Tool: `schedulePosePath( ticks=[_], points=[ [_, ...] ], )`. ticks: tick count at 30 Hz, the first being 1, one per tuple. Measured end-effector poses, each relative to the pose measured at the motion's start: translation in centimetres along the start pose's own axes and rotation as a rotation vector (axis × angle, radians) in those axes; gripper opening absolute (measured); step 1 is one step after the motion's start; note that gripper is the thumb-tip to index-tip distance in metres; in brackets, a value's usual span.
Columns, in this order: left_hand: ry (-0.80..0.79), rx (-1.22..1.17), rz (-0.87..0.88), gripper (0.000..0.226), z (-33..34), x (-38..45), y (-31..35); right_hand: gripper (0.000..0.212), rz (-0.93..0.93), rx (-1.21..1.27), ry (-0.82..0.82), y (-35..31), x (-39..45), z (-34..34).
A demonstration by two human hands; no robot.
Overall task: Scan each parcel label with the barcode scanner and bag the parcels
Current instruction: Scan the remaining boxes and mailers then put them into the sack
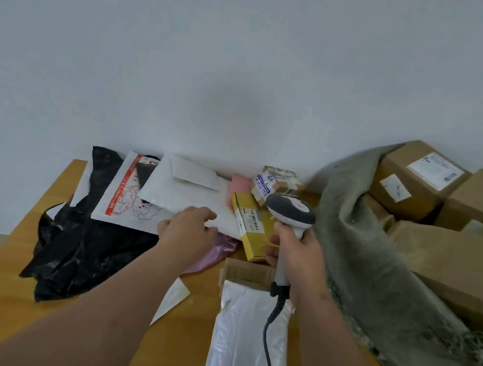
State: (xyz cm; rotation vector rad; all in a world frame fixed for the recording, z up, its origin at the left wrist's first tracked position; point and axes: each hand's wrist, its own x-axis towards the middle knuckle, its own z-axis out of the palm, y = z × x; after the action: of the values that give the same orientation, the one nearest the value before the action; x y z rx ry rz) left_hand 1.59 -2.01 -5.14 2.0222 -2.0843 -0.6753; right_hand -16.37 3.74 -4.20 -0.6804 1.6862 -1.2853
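My right hand [295, 253] grips the handle of a grey and white barcode scanner [290, 212], its head over a yellow box [255, 228] with a barcode label. My left hand [188, 229] rests with fingers on the near edge of a white padded mailer [192, 193]. A pink bag [222, 251] lies under that hand. A black plastic bag [81, 244] is spread on the left of the wooden table [7, 307]. A silver mailer [246, 336] with a cardboard piece lies near me.
A red-printed white mailer [127, 192], a small taped box [275, 183] and a pink item [238, 187] sit near the wall. At right, a grey-green sack [373, 269] holds several brown cardboard boxes [411, 181]. The scanner's cable [267, 347] trails toward me.
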Motion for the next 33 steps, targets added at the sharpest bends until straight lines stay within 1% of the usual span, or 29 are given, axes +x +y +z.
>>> schedulePosePath(
  ticks=[4, 5, 9, 12, 15, 18, 21, 23, 25, 26, 28, 29, 31, 33],
  points=[
    [-0.025, -0.016, 0.009, 0.043, 0.4, 2.9, 2.0, 0.024, 0.044, 0.029, -0.017, -0.5, 3.4, 0.5],
    [-0.041, -0.012, 0.011, 0.044, 1.0, 5.7, 3.2, 0.022, 0.067, 0.038, -0.010, -0.5, 6.2, 0.6],
    [-0.042, -0.011, 0.047, 0.052, 1.3, 9.2, 5.4, 0.026, 0.072, 0.044, -0.003, -0.8, 9.3, 1.5],
    [-0.062, -0.042, 0.055, 0.057, 2.6, 12.6, 7.3, 0.019, 0.109, 0.059, 0.021, -0.8, 12.9, 1.9],
    [-0.081, -0.046, 0.071, 0.071, 4.3, 15.5, 8.7, 0.016, 0.149, 0.098, 0.041, -0.8, 15.6, 1.9],
    [-0.098, -0.025, 0.113, 0.087, 5.9, 17.6, 9.5, 0.014, 0.136, 0.103, 0.067, -0.2, 17.6, 2.3],
    [-0.111, 0.017, 0.155, 0.097, 7.0, 19.0, 10.0, 0.022, 0.125, 0.060, 0.093, 0.6, 18.6, 3.0],
    [-0.130, 0.052, 0.176, 0.098, 7.6, 19.6, 10.2, 0.023, 0.130, 0.065, 0.089, 1.1, 18.8, 3.4],
    [-0.131, 0.038, 0.182, 0.092, 7.9, 20.0, 10.3, 0.037, 0.151, 0.074, 0.081, 1.6, 19.0, 3.7],
    [-0.113, 0.013, 0.180, 0.085, 8.0, 20.2, 10.3, 0.042, 0.155, 0.079, 0.076, 1.7, 19.0, 3.8],
    [-0.092, -0.027, 0.174, 0.072, 7.9, 20.3, 10.4, 0.040, 0.157, 0.078, 0.063, 2.0, 18.9, 3.9],
    [-0.089, -0.028, 0.178, 0.070, 7.9, 20.2, 10.4, 0.039, 0.158, 0.080, 0.058, 1.9, 18.7, 3.9],
    [-0.054, -0.022, 0.193, 0.073, 8.2, 19.9, 10.2, 0.038, 0.154, 0.092, 0.041, 1.9, 18.2, 3.9],
    [-0.014, -0.039, 0.190, 0.079, 8.2, 19.5, 9.8, 0.032, 0.150, 0.123, 0.026, 1.8, 17.6, 3.9]
  ],
)
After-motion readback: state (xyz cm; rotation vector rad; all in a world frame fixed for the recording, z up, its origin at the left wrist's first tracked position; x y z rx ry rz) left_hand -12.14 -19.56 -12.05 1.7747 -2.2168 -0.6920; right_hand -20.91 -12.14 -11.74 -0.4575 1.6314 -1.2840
